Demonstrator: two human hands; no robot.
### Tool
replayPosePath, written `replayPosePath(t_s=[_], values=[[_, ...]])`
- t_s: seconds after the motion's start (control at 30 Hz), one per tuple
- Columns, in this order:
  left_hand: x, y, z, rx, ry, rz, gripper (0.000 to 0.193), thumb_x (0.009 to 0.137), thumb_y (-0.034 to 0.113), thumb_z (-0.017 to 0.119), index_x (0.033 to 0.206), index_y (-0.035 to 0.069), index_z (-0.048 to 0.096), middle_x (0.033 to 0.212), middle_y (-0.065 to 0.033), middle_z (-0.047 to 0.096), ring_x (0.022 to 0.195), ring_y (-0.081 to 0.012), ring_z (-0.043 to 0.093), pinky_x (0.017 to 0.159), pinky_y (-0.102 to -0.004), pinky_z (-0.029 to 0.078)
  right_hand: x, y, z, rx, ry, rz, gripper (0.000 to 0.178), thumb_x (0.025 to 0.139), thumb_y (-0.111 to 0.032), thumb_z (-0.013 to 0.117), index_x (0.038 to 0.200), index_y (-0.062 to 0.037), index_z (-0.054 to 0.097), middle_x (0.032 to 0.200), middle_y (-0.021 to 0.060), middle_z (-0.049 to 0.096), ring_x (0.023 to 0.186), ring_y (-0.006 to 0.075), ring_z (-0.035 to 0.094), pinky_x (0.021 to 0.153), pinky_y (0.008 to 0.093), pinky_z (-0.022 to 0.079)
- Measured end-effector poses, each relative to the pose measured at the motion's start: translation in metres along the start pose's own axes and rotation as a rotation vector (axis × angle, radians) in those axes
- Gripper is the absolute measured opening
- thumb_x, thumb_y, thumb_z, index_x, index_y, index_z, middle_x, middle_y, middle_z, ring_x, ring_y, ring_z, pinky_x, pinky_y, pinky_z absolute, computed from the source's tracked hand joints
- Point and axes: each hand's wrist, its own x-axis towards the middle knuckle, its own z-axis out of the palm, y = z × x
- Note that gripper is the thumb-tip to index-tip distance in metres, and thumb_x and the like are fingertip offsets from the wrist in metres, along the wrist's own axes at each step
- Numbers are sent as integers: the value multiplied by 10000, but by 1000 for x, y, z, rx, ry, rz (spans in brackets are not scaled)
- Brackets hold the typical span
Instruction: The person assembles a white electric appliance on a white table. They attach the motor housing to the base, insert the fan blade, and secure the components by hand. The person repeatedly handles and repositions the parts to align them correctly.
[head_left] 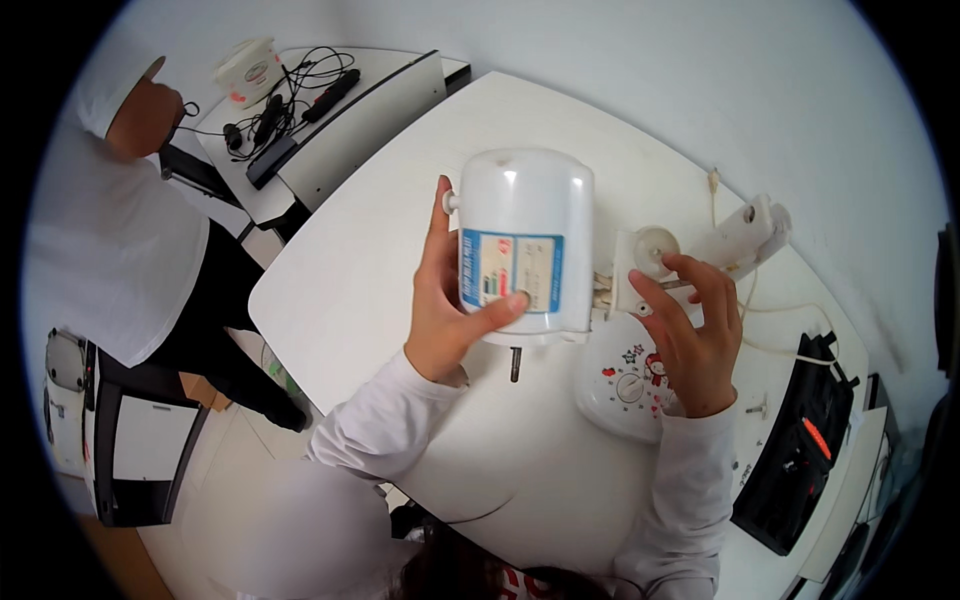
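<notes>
My left hand is wrapped round the white motor housing of an electric fan, its thumb lying across a blue-edged label. A bare metal shaft points down from the housing. At its right side, small brass-coloured parts join it to a white neck bracket with a round disc. My right hand has its fingers bent and closed on this bracket. Below, partly behind my right hand, stands the white fan base with a dial and cartoon pictures. A white post slants away behind the bracket.
On the white table a black tool case with an orange-handled tool lies right, near a small screw-like part. A pale cord trails there. A person in white stands left, by a second table with black cables and a tub.
</notes>
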Motion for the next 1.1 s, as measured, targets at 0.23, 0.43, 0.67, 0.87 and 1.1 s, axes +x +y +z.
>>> replayPosePath(t_s=[0.23,0.43,0.67,0.87,1.1], values=[[-5,1,-1,52,-36,89,1264,676,210,814,1504,92,-134,1288,-217,415,1245,-313,447,984,-412,447,1,-4,-1,12,8,47,548,541,-14,778,1060,-174,699,1092,34,599,916,238,590,703,329,523],[-4,3,0,-52,7,-51,1209,694,225,801,1511,79,-77,1230,-197,483,1155,-291,535,976,-399,455,5,1,-5,27,41,-11,496,562,-63,783,1046,-127,699,1116,39,624,889,237,595,707,326,523],[-4,-12,1,-355,9,-315,801,830,239,657,1474,26,231,1269,-149,540,1127,-214,581,938,-335,492,14,-5,-14,-5,72,-52,465,559,-146,784,1017,-130,707,1124,20,642,901,217,595,725,324,520],[-5,-29,-5,-581,-45,-586,479,917,344,536,1264,15,514,1139,-136,640,988,-252,656,808,-382,566,14,-3,-17,37,14,-9,442,554,-133,785,986,-169,701,1109,-17,623,952,221,573,733,324,516],[-2,-41,-6,-625,-49,-613,486,941,387,476,1245,9,510,1104,-143,645,953,-252,664,765,-383,581,10,1,-18,155,57,-7,351,528,-149,780,864,-149,679,1017,-72,646,964,205,557,705,312,510]])
